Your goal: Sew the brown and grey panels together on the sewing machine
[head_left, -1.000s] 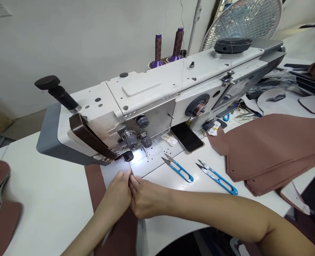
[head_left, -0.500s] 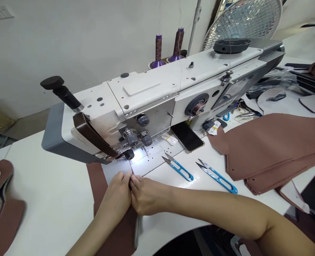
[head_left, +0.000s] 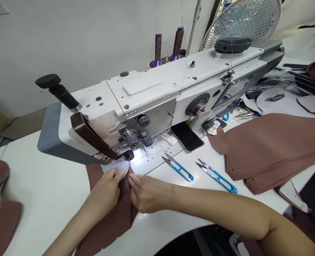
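Fingers on my left hand (head_left: pixel 106 190) are pinched closed on the brown piece (head_left: pixel 115 224), by its pale underside; the right hand's (head_left: pixel 150 195) are curled at its edge, can't tell if they're gripping. Piece runs up to the sewing machine (head_left: pixel 147 85). Blue snips (head_left: pixel 175 165) lie to the right, phone (head_left: pixel 188 137) beyond, fan (head_left: pixel 243 25) way back.

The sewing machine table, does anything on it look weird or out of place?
Maybe the smartphone: it lies partly hidden by the sewing machine, and it's not a sewing tool. I see nothing spilled.
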{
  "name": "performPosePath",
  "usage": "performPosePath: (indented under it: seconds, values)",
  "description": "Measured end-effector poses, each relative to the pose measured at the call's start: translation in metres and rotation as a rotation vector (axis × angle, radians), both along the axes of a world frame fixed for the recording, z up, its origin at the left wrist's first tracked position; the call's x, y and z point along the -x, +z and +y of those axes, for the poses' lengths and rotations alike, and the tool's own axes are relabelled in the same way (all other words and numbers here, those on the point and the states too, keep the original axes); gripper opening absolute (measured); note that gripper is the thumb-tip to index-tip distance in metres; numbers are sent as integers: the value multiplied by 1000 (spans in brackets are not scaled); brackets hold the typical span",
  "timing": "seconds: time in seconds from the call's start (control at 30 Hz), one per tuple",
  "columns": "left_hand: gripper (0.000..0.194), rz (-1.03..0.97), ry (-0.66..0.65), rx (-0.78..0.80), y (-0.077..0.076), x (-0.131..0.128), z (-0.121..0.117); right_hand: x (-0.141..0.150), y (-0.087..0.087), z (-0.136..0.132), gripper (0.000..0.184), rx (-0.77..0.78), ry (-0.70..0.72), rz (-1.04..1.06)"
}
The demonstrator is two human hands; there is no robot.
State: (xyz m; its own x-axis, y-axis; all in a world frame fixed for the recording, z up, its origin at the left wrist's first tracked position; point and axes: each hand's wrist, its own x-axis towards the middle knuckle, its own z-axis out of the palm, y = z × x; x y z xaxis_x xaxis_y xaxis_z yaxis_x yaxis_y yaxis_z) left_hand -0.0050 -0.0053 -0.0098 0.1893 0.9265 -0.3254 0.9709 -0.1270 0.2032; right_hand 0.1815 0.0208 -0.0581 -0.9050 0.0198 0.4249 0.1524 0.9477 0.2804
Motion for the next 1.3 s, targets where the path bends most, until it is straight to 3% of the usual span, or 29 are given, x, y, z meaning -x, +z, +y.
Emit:
performPosePath:
  seconds: [0.23, 0.47, 0.77, 1.1, 1.3]
  values:
    - [53, 88, -46, 51, 10, -16, 3, 3, 3, -2, 22, -19, -20, 42]
    - [40, 18, -73, -47, -7, -19, 5, 8, -1, 3, 25, -32, -41, 50]
    - [43, 160, -216, -258, -24, -14, 12, 13, -6, -1, 35, 16, -167, 61]
    - [32, 89, -166, -296, -25, -21, 16, 16, -13, 0, 31, -25, -170, 95]
    - [34, 51, -71, -372, -30, -2, 15, 9, -10, -17, 27, -28, -125, 149]
